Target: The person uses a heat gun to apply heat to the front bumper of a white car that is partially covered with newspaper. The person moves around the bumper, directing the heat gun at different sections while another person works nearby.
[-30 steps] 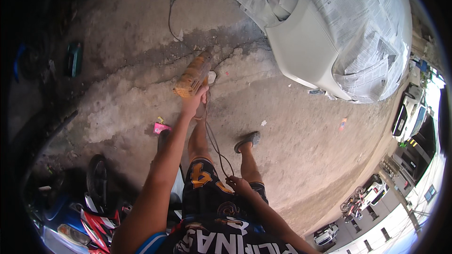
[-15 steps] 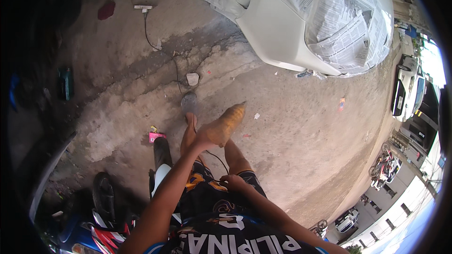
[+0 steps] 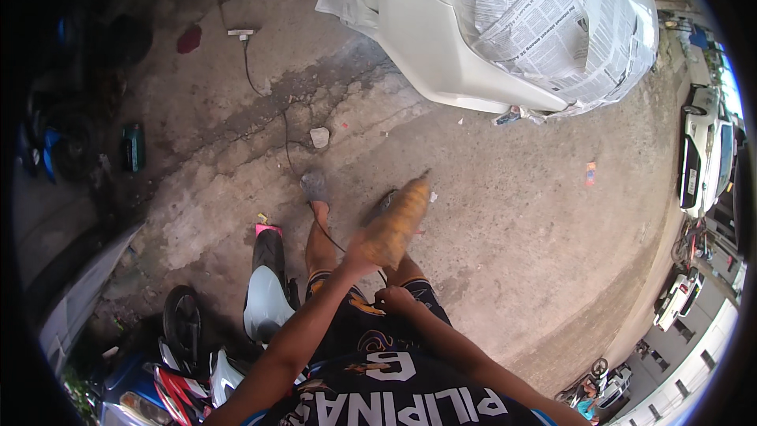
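A tapered yellow-brown shape with a thin dark tip [image 3: 403, 219] stretches out from the end of my left arm, over my right leg. Motion smears it, so I cannot tell whether it is a glove on my left hand [image 3: 365, 254] or a thing held in it; the fingers do not show. My right hand [image 3: 395, 300] is closed in front of my shorts, around a black cord [image 3: 325, 235]. That cord runs down past my left foot and over the ground toward a white power strip [image 3: 240, 32]. A pale stone [image 3: 319, 137] lies beside it.
Ahead stands a whitish car [image 3: 430, 47] partly masked with newspaper [image 3: 536, 20]. Parked motorcycles crowd my left, one with a light-blue fender [image 3: 264, 305]. A pink packet [image 3: 269, 230] and a dark green container [image 3: 132, 147] lie on the concrete. White vehicles [image 3: 704, 162] stand far right.
My left hand and the yellow-brown shape have shifted right and slightly nearer my body. My right foot has come into sight behind it. The right hand stays closed by my shorts, slightly higher.
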{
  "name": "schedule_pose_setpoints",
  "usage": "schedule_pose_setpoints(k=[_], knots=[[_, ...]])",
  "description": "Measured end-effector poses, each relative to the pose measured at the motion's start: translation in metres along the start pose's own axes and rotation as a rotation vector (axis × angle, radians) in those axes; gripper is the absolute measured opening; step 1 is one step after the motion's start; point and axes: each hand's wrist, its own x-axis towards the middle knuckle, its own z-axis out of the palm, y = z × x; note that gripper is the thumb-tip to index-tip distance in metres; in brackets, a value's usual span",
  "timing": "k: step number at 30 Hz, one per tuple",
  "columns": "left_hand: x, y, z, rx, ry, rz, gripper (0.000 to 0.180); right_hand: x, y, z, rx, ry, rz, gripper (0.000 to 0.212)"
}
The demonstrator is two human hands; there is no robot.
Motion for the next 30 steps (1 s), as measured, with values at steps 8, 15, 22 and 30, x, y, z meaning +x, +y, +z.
schedule_pose_setpoints(k=[8,15,22,30], knots=[[0.005,0.127,0.006,-0.191,-0.008,-0.233,0.057,-0.015,0.025,0.005,0.058,0.141,-0.080,0.021],[0.013,0.179,-0.006,0.226,0.026,-0.360,0.050,-0.014,0.034,0.007,0.160,0.149,-0.079,0.026],[0.030,0.123,0.083,0.437,-0.265,0.260,0.065,-0.002,0.043,0.028,0.019,0.150,-0.111,0.033],[0.023,0.127,0.050,-0.341,0.016,-0.109,0.051,-0.003,0.042,0.033,0.166,0.186,-0.090,0.036]])
